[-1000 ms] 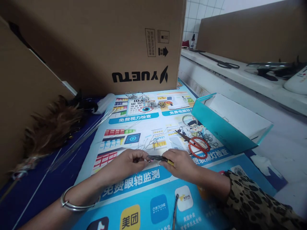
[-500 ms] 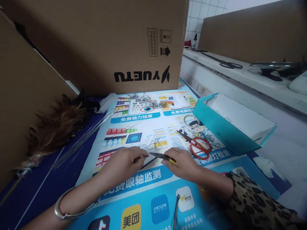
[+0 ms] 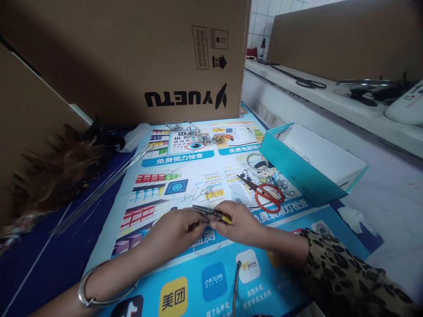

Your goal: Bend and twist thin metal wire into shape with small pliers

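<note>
Yellow-handled pliers [image 3: 220, 215] are gripped in my right hand [image 3: 239, 222], their dark jaws reaching left over the fingertips of my left hand [image 3: 185, 226]. The left fingers are pinched around something small and dark that I cannot make out. Thin wire [image 3: 211, 252] loops below the two hands, which nearly touch. Just beyond lie loose thin wires [image 3: 206, 189] on the printed blue and white sheet [image 3: 185, 262]. Red-handled scissors [image 3: 269, 197] lie to the right, beside a tangle of small wire pieces [image 3: 284, 187].
An open teal box [image 3: 304, 176] stands at the right. Another wire tangle [image 3: 191, 132] lies at the back before a large cardboard box [image 3: 132, 57]. Brown feathers [image 3: 49, 171] are at the left. A shelf [image 3: 350, 94] with black scissors [image 3: 307, 82] runs along the right.
My hands have come together, and the pliers' jaws now lie over my left fingertips. The wire loop shows below them. The whole view has shifted slightly.
</note>
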Tool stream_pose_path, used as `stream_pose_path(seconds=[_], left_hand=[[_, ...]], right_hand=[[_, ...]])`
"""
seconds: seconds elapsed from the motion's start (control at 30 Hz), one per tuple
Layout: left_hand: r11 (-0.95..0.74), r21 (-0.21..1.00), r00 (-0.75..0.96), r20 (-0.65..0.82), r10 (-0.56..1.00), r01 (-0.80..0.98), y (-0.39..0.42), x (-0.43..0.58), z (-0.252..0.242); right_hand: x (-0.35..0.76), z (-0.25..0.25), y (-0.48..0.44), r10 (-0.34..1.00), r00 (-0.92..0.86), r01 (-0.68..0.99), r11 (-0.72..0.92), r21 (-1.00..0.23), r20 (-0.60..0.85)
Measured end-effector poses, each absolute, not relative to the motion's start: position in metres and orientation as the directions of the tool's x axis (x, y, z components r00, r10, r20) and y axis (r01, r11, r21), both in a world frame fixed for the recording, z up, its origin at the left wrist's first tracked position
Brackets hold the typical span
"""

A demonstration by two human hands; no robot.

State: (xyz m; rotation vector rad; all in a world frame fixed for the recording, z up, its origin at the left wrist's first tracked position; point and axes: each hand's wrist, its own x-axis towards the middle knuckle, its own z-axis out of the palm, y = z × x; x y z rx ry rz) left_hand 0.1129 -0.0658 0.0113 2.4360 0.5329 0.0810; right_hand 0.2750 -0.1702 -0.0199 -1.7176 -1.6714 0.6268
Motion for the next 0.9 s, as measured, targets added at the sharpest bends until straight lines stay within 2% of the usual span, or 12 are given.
stream_pose_path(seconds=[0.4,0.57,0.77,0.9], left_hand=[[-0.657,0.657,0.898,-0.070,0.433,0.368,-0.068,0.113,0.003],[-0.630,0.686,0.886,-0.046,0.461,0.363,-0.066,0.109,0.004],[-0.604,0.714,0.881,-0.037,0.472,0.354,-0.057,0.108,0.008],[-0.595,0.723,0.886,-0.049,0.461,0.350,-0.055,0.109,0.005]], right_hand=[[0.271,-0.022,-0.171,0.988,0.053,0.710,0.066,-0.701,0.146],[0.272,-0.014,-0.174,0.993,0.058,0.691,0.034,-0.722,0.102],[0.284,-0.003,-0.177,0.999,0.019,0.617,-0.042,-0.786,-0.038],[0.287,-0.004,-0.176,0.997,0.078,0.578,-0.069,-0.813,-0.029]])
